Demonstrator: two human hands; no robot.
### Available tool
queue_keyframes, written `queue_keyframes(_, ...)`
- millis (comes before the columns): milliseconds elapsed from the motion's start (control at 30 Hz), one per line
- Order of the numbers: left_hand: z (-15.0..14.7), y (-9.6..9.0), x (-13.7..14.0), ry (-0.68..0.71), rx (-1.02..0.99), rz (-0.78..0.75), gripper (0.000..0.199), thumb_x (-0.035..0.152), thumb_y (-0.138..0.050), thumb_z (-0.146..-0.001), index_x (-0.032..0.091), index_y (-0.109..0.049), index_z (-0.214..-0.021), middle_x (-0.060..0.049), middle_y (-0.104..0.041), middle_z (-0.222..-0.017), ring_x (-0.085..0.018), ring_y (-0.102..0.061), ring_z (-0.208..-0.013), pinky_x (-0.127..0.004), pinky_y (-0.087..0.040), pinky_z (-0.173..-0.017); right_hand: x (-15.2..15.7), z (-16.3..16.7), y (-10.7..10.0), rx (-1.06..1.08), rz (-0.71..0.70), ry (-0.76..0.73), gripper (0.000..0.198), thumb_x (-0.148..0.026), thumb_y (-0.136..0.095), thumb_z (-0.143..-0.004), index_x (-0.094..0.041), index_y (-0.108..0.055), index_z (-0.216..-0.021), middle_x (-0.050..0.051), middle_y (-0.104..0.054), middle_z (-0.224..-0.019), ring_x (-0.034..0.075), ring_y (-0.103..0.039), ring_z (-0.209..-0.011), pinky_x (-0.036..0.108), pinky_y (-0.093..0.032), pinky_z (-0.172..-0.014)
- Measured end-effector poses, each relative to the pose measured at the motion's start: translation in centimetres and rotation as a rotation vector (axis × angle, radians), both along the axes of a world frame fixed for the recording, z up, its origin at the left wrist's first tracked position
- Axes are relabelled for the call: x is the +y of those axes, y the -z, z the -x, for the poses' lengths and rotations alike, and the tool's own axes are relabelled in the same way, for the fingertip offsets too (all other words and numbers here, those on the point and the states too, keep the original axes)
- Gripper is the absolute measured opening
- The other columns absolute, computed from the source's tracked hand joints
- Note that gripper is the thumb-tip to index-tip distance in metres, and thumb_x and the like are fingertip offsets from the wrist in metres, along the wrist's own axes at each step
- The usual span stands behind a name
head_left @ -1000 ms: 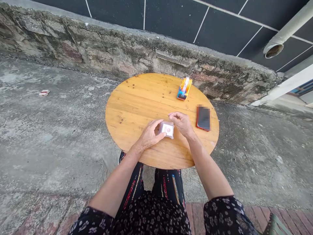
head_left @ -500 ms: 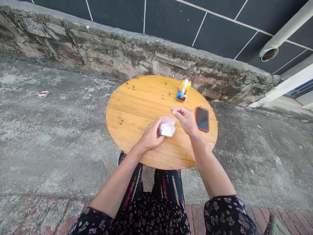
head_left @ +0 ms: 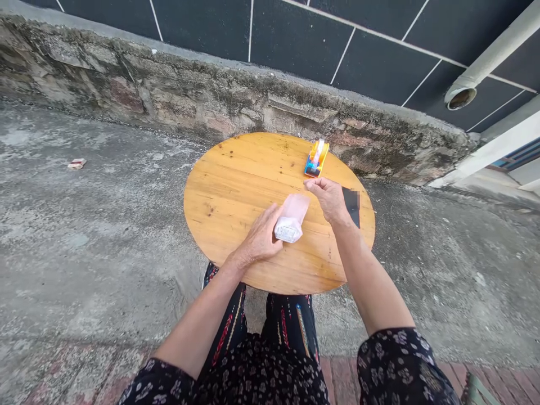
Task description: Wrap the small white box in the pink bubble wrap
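A small whitish packet point(head_left: 288, 229), partly wrapped in a pale pink see-through sheet, lies on the round wooden table point(head_left: 228, 191). My left hand point(head_left: 262, 232) grips its left side, the thumb near its front edge and the fingers along the back. The sheet's loose end stretches away from me to the upper right. My right hand point(head_left: 327, 198) hovers to the right of the packet, thumb and forefinger pinched together. Whatever the pinch holds, if anything, is too small to make out. Just beyond that hand stands a yellow and blue tape dispenser point(head_left: 316, 158).
A dark phone point(head_left: 351, 207) lies at the table's right side, partly covered by my right hand and wrist. Behind the table runs a low stone wall base point(head_left: 189, 95) below dark tiles. A pipe point(head_left: 462, 97) juts out at upper right. A small crumpled pack point(head_left: 76, 163) lies on the concrete.
My right hand has shifted slightly right, now covering part of the phone. The pink sheet's far end has spread out longer, and the packet sits slightly nearer me.
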State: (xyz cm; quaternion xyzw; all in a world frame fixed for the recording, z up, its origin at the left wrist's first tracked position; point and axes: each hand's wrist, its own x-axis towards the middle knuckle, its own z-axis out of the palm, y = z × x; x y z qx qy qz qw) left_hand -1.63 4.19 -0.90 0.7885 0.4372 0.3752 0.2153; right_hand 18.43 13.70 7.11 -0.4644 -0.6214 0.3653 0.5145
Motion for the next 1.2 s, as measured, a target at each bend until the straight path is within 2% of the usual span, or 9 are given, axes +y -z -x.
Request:
queue_keyframes(167, 0.1, -0.5, -0.1, 0.029, 0.049, 0.046, 0.087, 0.016, -0.059, -0.066, 0.02, -0.032, -0.149, -0.014, -0.023, -0.159, -0.035, -0.025, -0.145, -0.051, -0.028, -0.117, 1.4, -0.5, -0.4, -0.047, -0.003, 0.012, 0.017, -0.036, -0.067, -0.073, -0.019, -0.063, -0.072, 0.003, -0.07, -0.082, 0.018, -0.063, -0.091, 0.035, -0.046, -0.09)
queue_keyframes(333, 0.2, -1.1, -0.2, 0.056, 0.072, 0.043, 0.076, 0.018, -0.059, -0.065, 0.014, -0.046, -0.14, -0.018, -0.026, -0.156, -0.037, -0.03, -0.142, -0.051, -0.03, -0.115, 2.4, -0.5, -0.2, -0.068, 0.001, 0.026, 0.016, -0.034, -0.066, -0.07, -0.019, -0.063, -0.069, 0.002, -0.067, -0.077, 0.017, -0.062, -0.085, 0.033, -0.046, -0.086)
queue_keyframes(567, 0.5, -1.4, -0.2, 0.103, 0.019, 0.05, 0.072, 0.021, -0.06, -0.066, 0.015, -0.048, -0.137, -0.016, -0.027, -0.156, -0.036, -0.03, -0.142, -0.052, -0.029, -0.115, 4.1, -0.5, 0.6, -0.122, 0.108, 0.068, 0.016, -0.034, -0.066, -0.067, -0.019, -0.062, -0.066, -0.001, -0.066, -0.07, 0.013, -0.056, -0.071, 0.03, -0.045, -0.078)
queue_keyframes(867, 0.4, -1.2, 0.0, 0.09, -0.01, 0.044, 0.073, 0.016, -0.057, -0.062, 0.014, -0.05, -0.134, -0.017, -0.033, -0.152, -0.035, -0.031, -0.142, -0.049, -0.029, -0.116, 6.2, 0.4, 1.7, -0.133, 0.283, 0.008, 0.024, -0.031, -0.073, -0.064, -0.019, -0.054, -0.058, -0.002, -0.058, -0.053, 0.011, -0.054, -0.056, 0.028, -0.046, -0.063)
queue_keyframes(1067, 0.3, -1.2, 0.1, 0.085, -0.024, 0.045, 0.07, 0.015, -0.057, -0.062, 0.011, -0.052, -0.132, -0.02, -0.035, -0.15, -0.035, -0.032, -0.141, -0.049, -0.029, -0.116, 7.3, 0.3, 2.0, -0.138, 0.374, 0.04, 0.022, -0.025, -0.074, -0.063, -0.018, -0.054, -0.059, 0.0, -0.061, -0.054, 0.012, -0.057, -0.052, 0.025, -0.044, -0.055)
queue_keyframes(1200, 0.3, -1.1, 0.1, 0.079, -0.025, 0.056, 0.07, 0.015, -0.056, -0.062, 0.013, -0.052, -0.131, -0.018, -0.035, -0.151, -0.035, -0.032, -0.142, -0.049, -0.029, -0.116, 8.0, 0.2, 1.8, -0.144, 0.392, 0.107, 0.018, -0.022, -0.07, -0.065, -0.018, -0.053, -0.061, 0.002, -0.064, -0.057, 0.013, -0.059, -0.051, 0.025, -0.044, -0.053)
